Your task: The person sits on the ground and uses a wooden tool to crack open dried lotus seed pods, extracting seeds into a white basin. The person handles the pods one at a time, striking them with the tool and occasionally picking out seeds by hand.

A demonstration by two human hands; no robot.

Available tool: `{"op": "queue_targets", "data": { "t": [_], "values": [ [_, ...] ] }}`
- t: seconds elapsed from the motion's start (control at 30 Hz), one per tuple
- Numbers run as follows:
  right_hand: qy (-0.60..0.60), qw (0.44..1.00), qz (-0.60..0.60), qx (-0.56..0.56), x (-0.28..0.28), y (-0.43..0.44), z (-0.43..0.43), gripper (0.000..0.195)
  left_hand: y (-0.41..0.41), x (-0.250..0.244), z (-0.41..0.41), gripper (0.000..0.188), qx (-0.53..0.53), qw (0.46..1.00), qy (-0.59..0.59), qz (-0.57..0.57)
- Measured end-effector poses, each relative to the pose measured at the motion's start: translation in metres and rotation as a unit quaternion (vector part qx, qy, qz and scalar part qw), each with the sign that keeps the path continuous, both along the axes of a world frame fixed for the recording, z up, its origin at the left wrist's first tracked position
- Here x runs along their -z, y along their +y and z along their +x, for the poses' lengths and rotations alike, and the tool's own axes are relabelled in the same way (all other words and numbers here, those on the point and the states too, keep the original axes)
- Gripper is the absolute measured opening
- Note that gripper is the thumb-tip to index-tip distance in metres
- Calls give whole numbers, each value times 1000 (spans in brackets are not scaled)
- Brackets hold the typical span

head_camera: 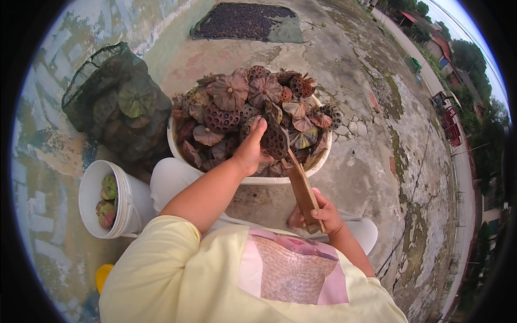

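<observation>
My left hand (251,150) grips a dark dried lotus seed pod (275,143) over the front of a heaped tub, its thumb raised. The pod's pitted face shows beside the fingers. My right hand (323,212) is closed around a long wooden tool (303,191), low and to the right of the tub. The tool slants up to the left, and its narrow tip meets the right edge of the held pod. Beneath lies the white-rimmed tub (262,180), piled with brown dried lotus pods (230,93), some face up and some face down.
A dark mesh bag (117,97) of pods leans by the painted wall (44,169). A white bucket (139,198) with greenish pods (109,187) lies tilted at my left, near a yellow object (104,276). Dark seeds (242,20) are spread on netting upon the cracked concrete (351,161).
</observation>
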State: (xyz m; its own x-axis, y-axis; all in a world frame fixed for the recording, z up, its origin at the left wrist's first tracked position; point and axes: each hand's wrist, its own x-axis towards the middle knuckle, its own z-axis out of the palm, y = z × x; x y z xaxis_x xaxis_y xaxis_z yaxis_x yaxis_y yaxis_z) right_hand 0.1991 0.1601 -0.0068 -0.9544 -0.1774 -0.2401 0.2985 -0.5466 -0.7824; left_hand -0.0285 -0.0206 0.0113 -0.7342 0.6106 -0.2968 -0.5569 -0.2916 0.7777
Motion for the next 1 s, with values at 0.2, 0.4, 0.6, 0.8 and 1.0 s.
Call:
{"op": "queue_targets", "data": {
  "t": [0.2,0.4,0.6,0.8,1.0],
  "values": [
    [-54,976,-210,-13,20,24,19,72,6,-22,2,81,102,988,84,-77],
    [-25,936,319,145,17,8,30,79,12,4,-4,62,-31,975,187,-119],
    [32,704,675,218,67,-23,41,88,14,7,31,29,-132,682,714,-91],
    [-136,696,700,86,85,-33,33,74,37,78,87,46,224,510,822,-120],
    [-154,740,651,68,98,-21,33,75,32,117,99,50,269,446,829,-202]
  ]
}}
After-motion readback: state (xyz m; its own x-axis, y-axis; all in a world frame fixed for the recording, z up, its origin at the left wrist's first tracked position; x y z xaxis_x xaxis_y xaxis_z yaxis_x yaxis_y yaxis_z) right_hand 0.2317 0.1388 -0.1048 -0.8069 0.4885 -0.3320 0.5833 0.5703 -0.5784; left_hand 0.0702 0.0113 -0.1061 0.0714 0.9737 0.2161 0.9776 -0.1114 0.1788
